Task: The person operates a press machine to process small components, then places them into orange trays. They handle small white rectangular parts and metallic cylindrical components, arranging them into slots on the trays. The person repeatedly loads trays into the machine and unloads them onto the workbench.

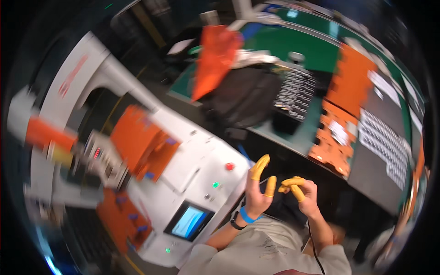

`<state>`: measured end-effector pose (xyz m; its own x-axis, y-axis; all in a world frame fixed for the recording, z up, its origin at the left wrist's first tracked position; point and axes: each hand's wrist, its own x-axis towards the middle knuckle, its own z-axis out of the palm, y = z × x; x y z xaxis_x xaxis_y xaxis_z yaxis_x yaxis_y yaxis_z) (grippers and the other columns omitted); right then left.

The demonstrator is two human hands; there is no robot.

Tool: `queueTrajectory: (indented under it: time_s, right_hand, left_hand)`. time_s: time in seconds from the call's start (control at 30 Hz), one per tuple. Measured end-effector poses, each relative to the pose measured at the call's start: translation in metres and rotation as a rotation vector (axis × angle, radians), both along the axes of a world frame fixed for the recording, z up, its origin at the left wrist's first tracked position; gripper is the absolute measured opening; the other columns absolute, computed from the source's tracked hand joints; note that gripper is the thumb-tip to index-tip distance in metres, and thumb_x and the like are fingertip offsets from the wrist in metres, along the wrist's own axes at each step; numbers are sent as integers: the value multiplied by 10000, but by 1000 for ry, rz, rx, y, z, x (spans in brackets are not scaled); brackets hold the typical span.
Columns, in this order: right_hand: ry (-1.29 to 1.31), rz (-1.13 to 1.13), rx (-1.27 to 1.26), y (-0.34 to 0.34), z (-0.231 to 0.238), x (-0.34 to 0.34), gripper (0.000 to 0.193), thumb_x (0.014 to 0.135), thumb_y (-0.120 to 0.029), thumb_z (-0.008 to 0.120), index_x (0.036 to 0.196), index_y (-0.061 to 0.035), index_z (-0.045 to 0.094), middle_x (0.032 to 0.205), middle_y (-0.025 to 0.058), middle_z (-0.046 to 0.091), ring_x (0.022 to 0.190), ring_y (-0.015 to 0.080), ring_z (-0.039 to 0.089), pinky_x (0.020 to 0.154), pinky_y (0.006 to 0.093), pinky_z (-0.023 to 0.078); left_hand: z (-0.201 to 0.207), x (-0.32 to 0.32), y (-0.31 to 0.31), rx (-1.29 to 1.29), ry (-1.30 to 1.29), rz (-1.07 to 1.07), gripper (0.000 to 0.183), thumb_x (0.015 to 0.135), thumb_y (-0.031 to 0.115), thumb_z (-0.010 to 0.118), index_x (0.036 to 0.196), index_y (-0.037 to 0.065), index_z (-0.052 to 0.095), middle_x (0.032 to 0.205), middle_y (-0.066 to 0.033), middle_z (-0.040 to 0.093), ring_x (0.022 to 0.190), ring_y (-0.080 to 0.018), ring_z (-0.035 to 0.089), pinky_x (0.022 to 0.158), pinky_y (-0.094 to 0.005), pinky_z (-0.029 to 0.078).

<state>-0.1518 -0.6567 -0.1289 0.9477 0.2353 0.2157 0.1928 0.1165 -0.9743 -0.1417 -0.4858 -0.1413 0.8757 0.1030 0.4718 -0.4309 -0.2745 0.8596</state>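
My left hand [257, 196] is raised in front of my body, with yellow finger cots on its tips. Its thumb and forefinger stand apart, and I see nothing held between them. A blue band [248, 216] and a dark wristband circle that wrist. Just to its right, my right hand [307, 198] also wears yellow finger cots. Its fingers are curled in close to the thumb and point at the left hand; whatever they might hold is too small to make out. A dark cord [313, 243] runs along my right forearm.
A white machine [217, 158] at left carries orange fixtures [142, 142], a screen [189, 221] and a red button [229, 166]. On the green bench [293, 46] lie a black bag [250, 98], trays of small parts [295, 94] and orange plates [350, 80]. Another person's arm [403, 220] shows at right.
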Motion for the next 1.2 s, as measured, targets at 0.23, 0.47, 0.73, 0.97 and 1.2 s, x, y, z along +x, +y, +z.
queueTrajectory:
  time_s: [0.23, 0.47, 0.73, 0.97, 1.2]
  right_hand:
    - [-75, -347, -53, -78, 14, -41, 178, 945, -55, 576, 1057, 50, 667, 905, 146, 701, 792, 203, 687, 722, 288, 546]
    - [-109, -825, -303, -132, 16, -40, 161, 882, 17, 611, 1033, 25, 670, 917, 119, 698, 822, 198, 669, 767, 290, 517]
    - [-186, -784, -388, -143, 17, -8, 187, 878, -5, 634, 1062, 4, 667, 953, 118, 661, 863, 211, 648, 768, 296, 499]
    - [-251, -955, -228, -129, -12, -26, 196, 866, 52, 601, 1044, 14, 676, 952, 135, 697, 859, 217, 659, 793, 313, 516]
    - [-183, -1057, 47, -121, -33, -38, 188, 946, 21, 529, 1082, 34, 657, 942, 114, 680, 835, 158, 641, 761, 266, 508]
  left_hand:
    - [1, 7, -64, 80, 105, -415, 242, 942, 44, 575, 1158, -32, 653, 721, -71, 663, 622, -137, 624, 580, -257, 482]
    - [15, 62, -130, 345, -199, -311, 326, 828, 57, 704, 1145, 12, 643, 1084, -139, 639, 1001, -342, 549, 911, -407, 447]
    - [23, 135, -185, 828, -56, -535, 927, 817, 374, 742, 1498, -5, 241, 1535, -295, 218, 1435, -490, 144, 1159, -578, 160]
    - [-5, 150, -213, 738, -212, -608, 535, 916, 236, 632, 1363, -18, 483, 1417, -248, 436, 1390, -425, 298, 1140, -465, 285]
    - [-5, 143, -217, 814, -333, -547, 387, 912, 72, 571, 1279, -48, 551, 1282, -232, 525, 1249, -406, 449, 1049, -470, 388]
